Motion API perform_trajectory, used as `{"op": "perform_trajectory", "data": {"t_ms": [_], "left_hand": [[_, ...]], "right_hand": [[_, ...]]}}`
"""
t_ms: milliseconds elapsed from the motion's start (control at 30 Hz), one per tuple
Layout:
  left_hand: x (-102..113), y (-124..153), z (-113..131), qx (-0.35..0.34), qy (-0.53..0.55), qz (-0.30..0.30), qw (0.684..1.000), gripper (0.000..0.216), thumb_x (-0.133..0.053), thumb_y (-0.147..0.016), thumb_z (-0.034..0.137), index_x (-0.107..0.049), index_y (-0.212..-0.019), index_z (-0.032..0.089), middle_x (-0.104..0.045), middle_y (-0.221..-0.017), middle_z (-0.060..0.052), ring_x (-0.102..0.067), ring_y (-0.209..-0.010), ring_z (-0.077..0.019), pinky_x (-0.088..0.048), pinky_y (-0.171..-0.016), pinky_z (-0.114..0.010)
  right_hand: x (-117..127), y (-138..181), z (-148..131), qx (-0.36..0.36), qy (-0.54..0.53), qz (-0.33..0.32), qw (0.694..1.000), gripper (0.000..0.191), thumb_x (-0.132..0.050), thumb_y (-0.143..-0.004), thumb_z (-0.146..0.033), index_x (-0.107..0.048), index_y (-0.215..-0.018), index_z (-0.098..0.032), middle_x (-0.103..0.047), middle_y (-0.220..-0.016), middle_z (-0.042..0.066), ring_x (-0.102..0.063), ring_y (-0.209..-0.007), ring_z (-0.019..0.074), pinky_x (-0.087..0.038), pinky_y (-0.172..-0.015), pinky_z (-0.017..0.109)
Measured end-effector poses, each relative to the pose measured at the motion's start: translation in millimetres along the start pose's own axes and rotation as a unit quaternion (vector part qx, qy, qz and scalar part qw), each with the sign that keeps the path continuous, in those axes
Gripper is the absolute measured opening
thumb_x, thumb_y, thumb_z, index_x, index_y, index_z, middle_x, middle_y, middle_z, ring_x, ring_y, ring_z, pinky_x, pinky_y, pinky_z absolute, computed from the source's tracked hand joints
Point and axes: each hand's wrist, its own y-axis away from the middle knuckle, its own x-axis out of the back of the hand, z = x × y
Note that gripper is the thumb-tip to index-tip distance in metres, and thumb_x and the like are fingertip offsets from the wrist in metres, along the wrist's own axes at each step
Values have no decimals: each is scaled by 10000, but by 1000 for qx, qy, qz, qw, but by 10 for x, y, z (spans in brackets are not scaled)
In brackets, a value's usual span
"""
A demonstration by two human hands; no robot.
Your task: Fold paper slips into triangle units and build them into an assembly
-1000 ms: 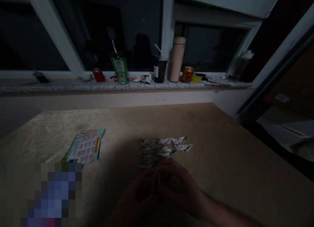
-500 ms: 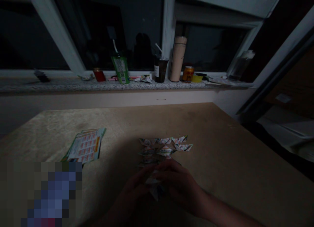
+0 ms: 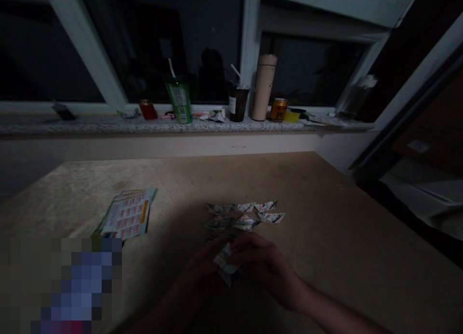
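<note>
Both hands meet low over the near part of a tan wooden table (image 3: 325, 218) in dim light. My left hand (image 3: 200, 276) and my right hand (image 3: 267, 269) pinch a small folded piece of printed paper (image 3: 226, 264) between their fingertips. Just beyond them lie several similar folded paper pieces (image 3: 244, 214) in rows on the table. A stack of printed paper sheets (image 3: 126, 217) rests to the left.
A stone window sill (image 3: 108, 126) runs behind the table, bearing a green bottle (image 3: 179, 100), a dark cup with a straw (image 3: 238, 101), a tall beige flask (image 3: 263, 87), a red jar (image 3: 147, 110) and an orange can (image 3: 278, 109). A blurred patch covers the lower left corner.
The folded paper has turned between my fingers and shows more of its pale face. Both hands stayed at the same spot.
</note>
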Motion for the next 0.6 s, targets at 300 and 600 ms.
{"op": "perform_trajectory", "data": {"t_ms": [300, 600], "left_hand": [[37, 0, -51, 22, 33, -19, 999, 248, -737, -768, 329, -716, -975, 193, -682, -951, -65, -620, -835, -201, -503, -678, -270], [-35, 7, -14, 43, -96, 62, 993, 423, -867, -545, 453, -721, -776, 130, -663, -727, -39, -594, -695, -190, -479, -644, -279]], "right_hand": [[-29, 21, 36, -9, 56, 8, 998, 311, -567, -873, -115, -689, -1074, -319, -531, -1233, 58, -510, -1134, 200, -452, -925, 363], [-40, 17, -10, -17, 62, -2, 998, 313, -576, -861, -120, -685, -1084, -310, -508, -1262, 68, -512, -1138, 209, -461, -925, 367]]}}
